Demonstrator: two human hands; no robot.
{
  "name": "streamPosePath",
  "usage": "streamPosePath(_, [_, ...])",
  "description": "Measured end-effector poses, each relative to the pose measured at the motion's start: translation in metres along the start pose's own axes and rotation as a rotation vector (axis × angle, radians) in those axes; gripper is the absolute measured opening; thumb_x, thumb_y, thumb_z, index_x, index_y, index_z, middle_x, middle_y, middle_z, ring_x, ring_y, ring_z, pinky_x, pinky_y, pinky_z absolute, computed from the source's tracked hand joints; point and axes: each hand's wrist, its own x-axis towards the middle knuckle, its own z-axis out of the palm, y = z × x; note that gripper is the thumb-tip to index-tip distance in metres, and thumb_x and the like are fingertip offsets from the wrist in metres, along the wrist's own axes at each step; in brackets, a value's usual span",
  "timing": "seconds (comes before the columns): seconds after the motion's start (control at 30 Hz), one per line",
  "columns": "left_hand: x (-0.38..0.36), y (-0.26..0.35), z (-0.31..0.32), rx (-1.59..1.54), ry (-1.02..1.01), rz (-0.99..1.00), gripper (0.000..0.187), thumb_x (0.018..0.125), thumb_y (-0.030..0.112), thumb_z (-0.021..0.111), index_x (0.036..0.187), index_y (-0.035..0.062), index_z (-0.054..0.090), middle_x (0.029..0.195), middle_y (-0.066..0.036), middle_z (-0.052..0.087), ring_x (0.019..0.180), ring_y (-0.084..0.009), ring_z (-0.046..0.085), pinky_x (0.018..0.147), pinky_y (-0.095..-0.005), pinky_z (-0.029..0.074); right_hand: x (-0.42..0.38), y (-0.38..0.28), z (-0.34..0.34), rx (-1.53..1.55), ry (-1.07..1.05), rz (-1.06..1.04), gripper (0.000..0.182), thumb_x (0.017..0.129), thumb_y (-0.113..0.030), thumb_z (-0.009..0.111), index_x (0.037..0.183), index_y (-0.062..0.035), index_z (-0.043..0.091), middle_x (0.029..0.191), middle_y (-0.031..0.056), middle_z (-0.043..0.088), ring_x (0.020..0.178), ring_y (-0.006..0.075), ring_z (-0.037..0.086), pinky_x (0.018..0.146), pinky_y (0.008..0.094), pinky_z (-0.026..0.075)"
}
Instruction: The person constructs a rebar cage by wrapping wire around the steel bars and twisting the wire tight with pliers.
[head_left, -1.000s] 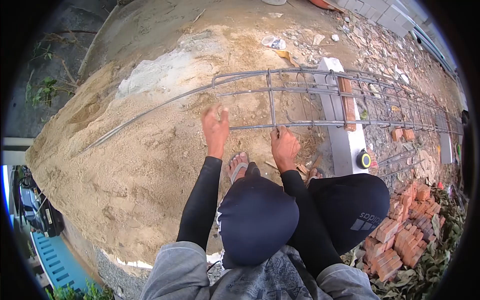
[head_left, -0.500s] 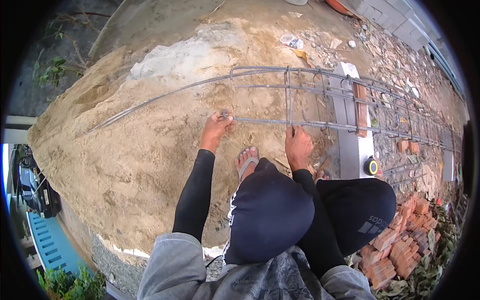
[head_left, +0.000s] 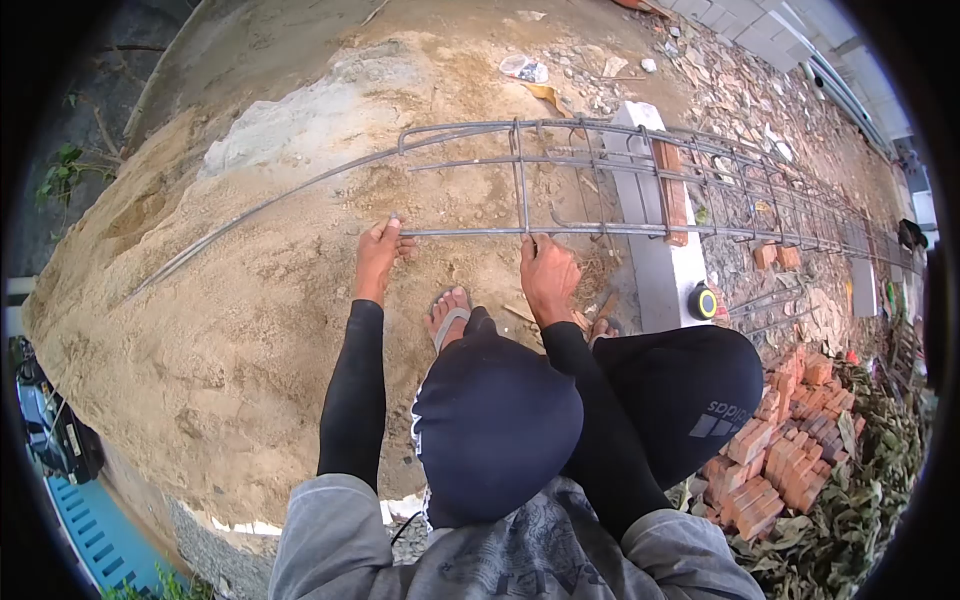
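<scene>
A long cage of steel bars (head_left: 580, 229) with square stirrups stretches from the middle to the right. My left hand (head_left: 378, 256) is closed around the near end of the closest bar, its thumb up by the bar's tip. My right hand (head_left: 549, 276) pinches the same bar where a stirrup (head_left: 521, 180) crosses it. A grey-white concrete block (head_left: 650, 265) lies beneath the cage, with a reddish wood piece (head_left: 670, 195) between the bars. On the block rests a round yellow-and-black tape measure (head_left: 702, 301).
A sand pile (head_left: 250, 350) spreads across the left and centre. Stacked red bricks (head_left: 790, 450) lie at the lower right beside dry leaves (head_left: 850, 520). Rubble (head_left: 740, 110) covers the ground at the upper right, and grey blocks (head_left: 745, 30) stand behind it.
The view has shifted, so the cage, hands and block appear further left. Both hands keep their places on the bar.
</scene>
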Motion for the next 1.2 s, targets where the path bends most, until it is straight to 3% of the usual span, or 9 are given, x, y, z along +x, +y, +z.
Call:
streamPosePath(0.1, [0.000, -0.016, 0.004, -0.084, 0.031, 0.185, 0.038, 0.107, 0.028, 0.058, 0.125, -0.0052, 0.065, 0.085, -0.012, 0.072, 0.070, -0.0165, 0.070, 0.062, -0.0282, 0.056, -0.001, 0.003, 0.003, -0.045, -0.001, -0.021, 0.025, 0.096, -0.030, 0.062, 0.099, -0.0078, 0.073, 0.096, 0.0165, 0.074, 0.079, 0.0430, 0.071, 0.070, 0.0531, 0.055])
streamPosePath(0.27, [0.004, -0.009, 0.005, 0.054, 0.062, -0.088, 0.040, 0.107, 0.031, 0.058, 0.123, -0.0053, 0.065, 0.085, -0.012, 0.072, 0.069, -0.0161, 0.069, 0.062, -0.0273, 0.055, 0.004, 0.003, 0.001, 0.026, -0.064, 0.033, 0.025, 0.095, -0.031, 0.064, 0.095, -0.0084, 0.075, 0.086, 0.0196, 0.073, 0.078, 0.0415, 0.072, 0.069, 0.0528, 0.055])
streamPosePath(0.37, [0.003, 0.016, 0.002, 0.168, 0.042, -0.110, 0.043, 0.107, 0.032, 0.057, 0.124, -0.0062, 0.065, 0.085, -0.012, 0.072, 0.068, -0.0162, 0.069, 0.062, -0.0273, 0.055, 0.006, 0.001, -0.002, 0.060, -0.040, 0.059, 0.026, 0.094, -0.031, 0.065, 0.092, -0.0081, 0.076, 0.082, 0.0211, 0.073, 0.078, 0.0408, 0.072, 0.069, 0.0527, 0.054])
streamPosePath(0.53, [-0.010, -0.014, 0.000, -0.019, 0.060, 0.078, 0.048, 0.106, 0.035, 0.058, 0.128, -0.0079, 0.062, 0.099, -0.013, 0.072, 0.079, -0.0176, 0.071, 0.071, -0.0282, 0.056, 0.002, 0.002, -0.003, 0.053, -0.061, 0.043, 0.027, 0.095, -0.031, 0.064, 0.088, -0.0084, 0.077, 0.082, 0.0207, 0.073, 0.077, 0.0414, 0.072, 0.067, 0.0516, 0.056])
streamPosePath(0.57, [-0.016, -0.013, 0.000, -0.022, 0.048, 0.109, 0.051, 0.106, 0.037, 0.058, 0.129, -0.0084, 0.061, 0.105, -0.014, 0.070, 0.085, -0.0182, 0.071, 0.076, -0.0288, 0.056, 0.003, 0.008, 0.006, 0.038, -0.063, 0.041, 0.029, 0.094, -0.036, 0.066, 0.096, -0.0098, 0.078, 0.079, 0.0224, 0.072, 0.074, 0.0436, 0.071, 0.068, 0.0532, 0.056])
streamPosePath(0.67, [-0.013, -0.004, 0.007, 0.057, 0.148, 0.060, 0.050, 0.106, 0.040, 0.058, 0.127, -0.0051, 0.063, 0.094, -0.010, 0.069, 0.080, -0.0178, 0.071, 0.070, -0.0285, 0.056, 0.008, 0.023, 0.025, 0.033, -0.092, 0.014, 0.026, 0.093, -0.031, 0.065, 0.090, -0.0078, 0.077, 0.081, 0.0226, 0.071, 0.074, 0.0425, 0.071, 0.068, 0.0529, 0.055])
streamPosePath(0.8, [-0.003, -0.034, 0.000, -0.012, 0.195, 0.055, 0.049, 0.107, 0.039, 0.056, 0.129, -0.0034, 0.063, 0.095, -0.009, 0.069, 0.080, -0.0174, 0.070, 0.070, -0.0285, 0.056, 0.007, 0.017, 0.006, 0.105, -0.080, 0.016, 0.028, 0.094, -0.031, 0.065, 0.088, -0.0068, 0.076, 0.080, 0.0233, 0.071, 0.075, 0.0434, 0.070, 0.068, 0.0538, 0.054])
streamPosePath(0.93, [-0.020, -0.012, 0.018, 0.062, 0.253, 0.079, 0.047, 0.106, 0.037, 0.056, 0.127, -0.0040, 0.064, 0.096, -0.010, 0.070, 0.082, -0.0168, 0.069, 0.071, -0.0279, 0.055, 0.008, 0.018, 0.010, 0.097, -0.133, 0.039, 0.030, 0.094, -0.033, 0.064, 0.087, -0.0063, 0.076, 0.079, 0.0235, 0.071, 0.075, 0.0435, 0.070, 0.067, 0.0541, 0.054])
streamPosePath(1.2, [-0.005, 0.000, 0.008, 0.094, 0.171, -0.033, 0.042, 0.105, 0.032, 0.059, 0.121, -0.0066, 0.066, 0.086, -0.012, 0.070, 0.069, -0.0164, 0.069, 0.060, -0.0274, 0.054, 0.005, 0.009, 0.011, 0.064, -0.027, 0.038, 0.030, 0.096, -0.035, 0.065, 0.091, -0.0086, 0.077, 0.080, 0.0216, 0.072, 0.074, 0.0421, 0.071, 0.067, 0.0521, 0.055])
